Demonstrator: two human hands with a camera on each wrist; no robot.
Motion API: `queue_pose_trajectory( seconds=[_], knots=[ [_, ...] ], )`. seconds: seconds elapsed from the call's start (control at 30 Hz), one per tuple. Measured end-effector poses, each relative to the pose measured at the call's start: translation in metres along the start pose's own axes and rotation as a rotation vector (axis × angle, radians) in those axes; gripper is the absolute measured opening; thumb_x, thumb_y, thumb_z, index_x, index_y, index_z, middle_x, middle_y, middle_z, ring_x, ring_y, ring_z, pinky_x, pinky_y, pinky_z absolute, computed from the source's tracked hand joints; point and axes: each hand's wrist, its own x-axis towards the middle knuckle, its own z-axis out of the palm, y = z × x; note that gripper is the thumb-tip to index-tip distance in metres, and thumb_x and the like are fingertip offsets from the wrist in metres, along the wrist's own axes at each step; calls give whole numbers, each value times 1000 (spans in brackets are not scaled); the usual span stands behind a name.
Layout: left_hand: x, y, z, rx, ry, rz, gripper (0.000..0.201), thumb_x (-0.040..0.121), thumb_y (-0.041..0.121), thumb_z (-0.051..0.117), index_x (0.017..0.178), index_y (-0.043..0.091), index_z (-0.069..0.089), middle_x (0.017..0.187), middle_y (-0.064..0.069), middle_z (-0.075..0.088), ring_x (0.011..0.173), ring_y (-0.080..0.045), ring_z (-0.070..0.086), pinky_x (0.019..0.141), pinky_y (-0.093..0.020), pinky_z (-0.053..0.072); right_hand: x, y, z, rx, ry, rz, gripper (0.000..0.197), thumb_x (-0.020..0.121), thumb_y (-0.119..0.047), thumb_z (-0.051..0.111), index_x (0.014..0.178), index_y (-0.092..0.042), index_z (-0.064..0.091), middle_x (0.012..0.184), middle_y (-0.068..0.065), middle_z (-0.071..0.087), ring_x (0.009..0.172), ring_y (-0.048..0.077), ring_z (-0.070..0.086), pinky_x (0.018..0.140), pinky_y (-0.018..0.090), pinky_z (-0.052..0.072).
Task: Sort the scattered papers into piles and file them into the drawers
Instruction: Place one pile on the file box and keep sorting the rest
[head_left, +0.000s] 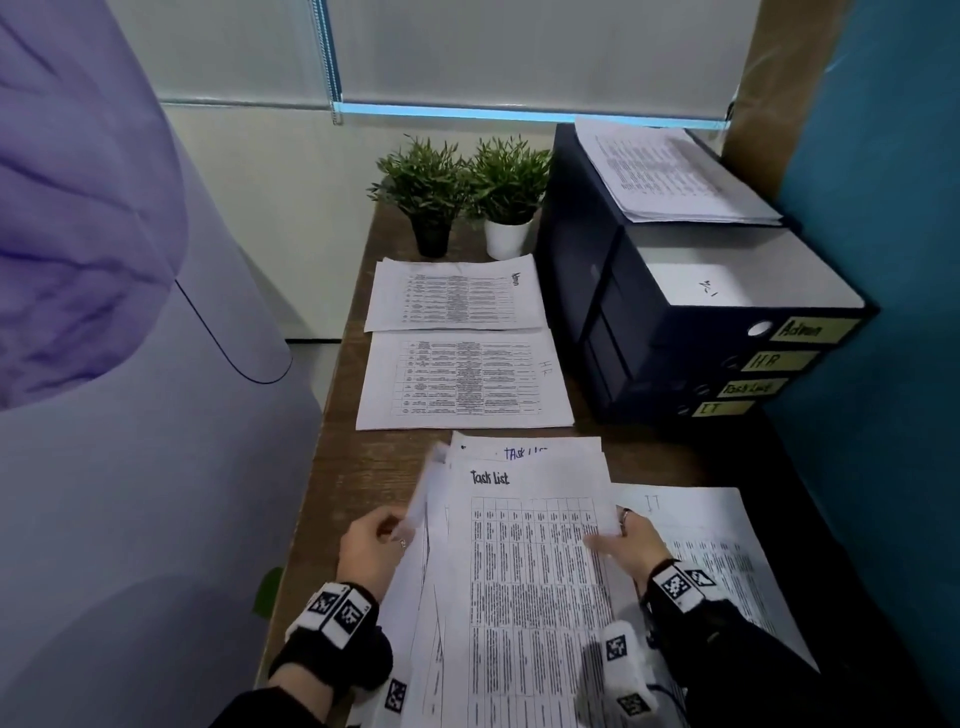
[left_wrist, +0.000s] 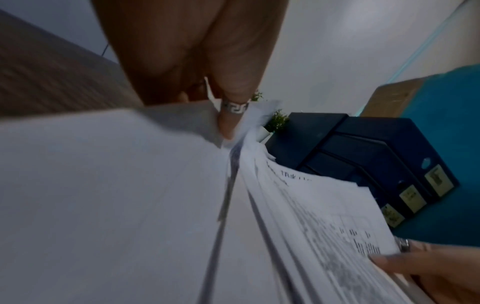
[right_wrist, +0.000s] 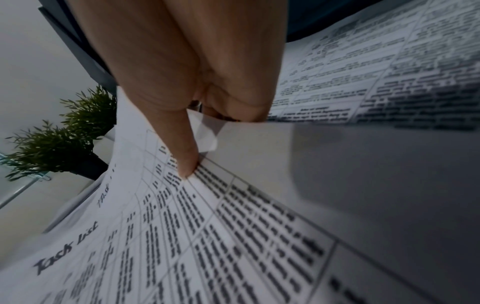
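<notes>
Task List stack (head_left: 524, 571) is gripped between left hand (head_left: 371, 551) and right hand (head_left: 631, 543); IT pile (head_left: 722, 545) lies under the right hand.

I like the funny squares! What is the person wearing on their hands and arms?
Both wrists wear black straps with white blocks printed with black square codes. Dark sleeves cover the arms. The left hand has a silver patterned ring; the right hand has a ring too.

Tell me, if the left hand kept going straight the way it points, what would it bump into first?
Probably the white HR paper pile lying flat ahead of the left hand, which grips the white Task List paper stack. Depth is unclear, so it might pass above.
</notes>
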Motion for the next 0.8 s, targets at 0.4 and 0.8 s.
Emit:
queue_pose_trajectory(
  seconds=[0.4,0.8],
  knots=[
    [1,-4,-33,-307,182,56,27,87,4,59,108,19,64,103,-8,70,94,-24,66,85,-35,51,-14,7,-10,227,-84,-44,23,76,-3,70,89,-21,63,110,11,67,106,28,60,102,43,42],
    [-41,115,-126,-204,24,603,23,74,44,60,92,59,64,84,20,68,89,18,56,83,-2,39,-77,-101,4,423,-159,-604,39,78,-20,69,116,-13,62,115,4,69,108,14,63,89,21,50]
  ],
)
